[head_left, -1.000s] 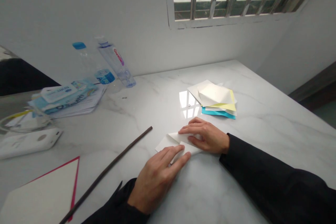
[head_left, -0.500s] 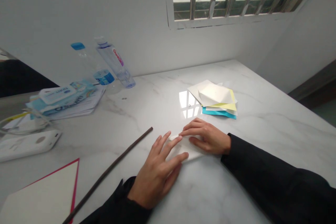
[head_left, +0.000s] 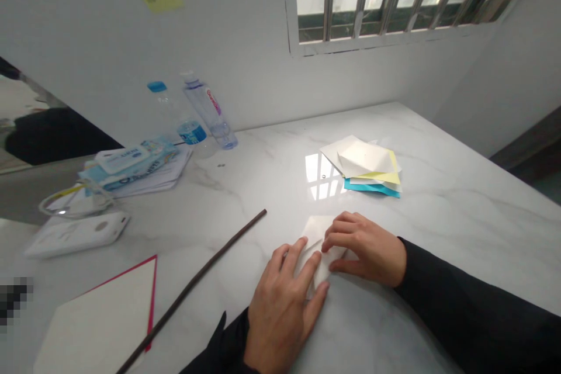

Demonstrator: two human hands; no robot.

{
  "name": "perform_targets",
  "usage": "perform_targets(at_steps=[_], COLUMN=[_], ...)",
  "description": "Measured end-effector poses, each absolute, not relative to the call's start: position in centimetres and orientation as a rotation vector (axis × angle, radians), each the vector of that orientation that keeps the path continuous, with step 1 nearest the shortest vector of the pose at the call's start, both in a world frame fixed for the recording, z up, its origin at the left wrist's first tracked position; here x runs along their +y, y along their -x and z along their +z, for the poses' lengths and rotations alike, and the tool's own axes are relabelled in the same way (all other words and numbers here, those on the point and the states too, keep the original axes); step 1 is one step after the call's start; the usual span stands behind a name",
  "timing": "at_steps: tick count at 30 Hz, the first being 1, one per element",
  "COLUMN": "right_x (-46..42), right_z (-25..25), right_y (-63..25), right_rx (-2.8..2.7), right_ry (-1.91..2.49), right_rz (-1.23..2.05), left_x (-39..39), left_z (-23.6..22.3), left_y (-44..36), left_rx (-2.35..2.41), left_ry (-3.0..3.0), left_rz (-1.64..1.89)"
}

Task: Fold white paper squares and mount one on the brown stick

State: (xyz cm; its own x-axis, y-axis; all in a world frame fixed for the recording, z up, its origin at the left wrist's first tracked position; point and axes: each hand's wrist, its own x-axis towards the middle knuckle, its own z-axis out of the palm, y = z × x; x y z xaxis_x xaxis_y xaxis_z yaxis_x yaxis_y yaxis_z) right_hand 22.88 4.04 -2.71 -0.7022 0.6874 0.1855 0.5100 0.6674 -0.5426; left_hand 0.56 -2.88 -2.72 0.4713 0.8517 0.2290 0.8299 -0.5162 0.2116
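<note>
A folded white paper (head_left: pixel 316 232) lies on the marble table top (head_left: pixel 442 175), partly hidden under both hands. My left hand (head_left: pixel 284 307) presses on its near part with the fingers spread. My right hand (head_left: pixel 362 248) comes in from the right, its curled fingers lying over the paper's right side. The paper's lower layers and exact fold are hidden by my fingers.
A stack of white, yellow and blue paper (head_left: pixel 363 166) lies beyond my hands. To the left are a dark rod (head_left: pixel 193 286), a red-edged white card (head_left: pixel 100 321), a white phone (head_left: pixel 76 235), papers with a wipes packet (head_left: pixel 131 163), and several plastic bottles (head_left: pixel 210 114).
The white paper now looks narrower and lies more upright under my hands, with my left fingers back on it. The whole scene has shifted slightly right in the view.
</note>
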Motion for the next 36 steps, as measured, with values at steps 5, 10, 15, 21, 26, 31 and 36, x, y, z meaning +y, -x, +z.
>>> perform_targets(at_steps=[5, 10, 15, 21, 26, 31, 36], right_x=[3.6, 4.5, 5.2, 5.7, 5.9, 5.5, 5.3], right_z=[-2.8, -2.3, -2.5, -2.2, -2.6, -3.3, -3.3], right_y=[-23.6, -24.7, -25.3, -25.9, -25.6, -25.0, -24.7], right_rx=[-2.475, -2.5, -2.505, -2.596, -2.599, -2.495, -2.412], right_ry=[0.896, 0.797, 0.586, 0.511, 0.538, 0.701, 0.775], right_rz=[0.837, 0.943, 0.992, 1.095, 1.091, 1.104, 1.144], left_x=[-2.8, -0.5, 1.1, 1.7, 1.8, 1.5, 1.2], left_z=[-1.9, -1.5, -2.2, -2.6, -2.4, -2.8, -3.4], left_y=[0.3, 2.5, 4.2, 5.8, 7.4, 7.9, 7.2], left_rx=[1.446, 1.275, 1.141, 0.971, 0.823, 0.816, 0.822], left_ry=[-2.506, -2.305, -2.346, -2.455, -2.444, -2.422, -2.494], left_rz=[0.497, 0.537, 0.511, 0.494, 0.403, 0.393, 0.485])
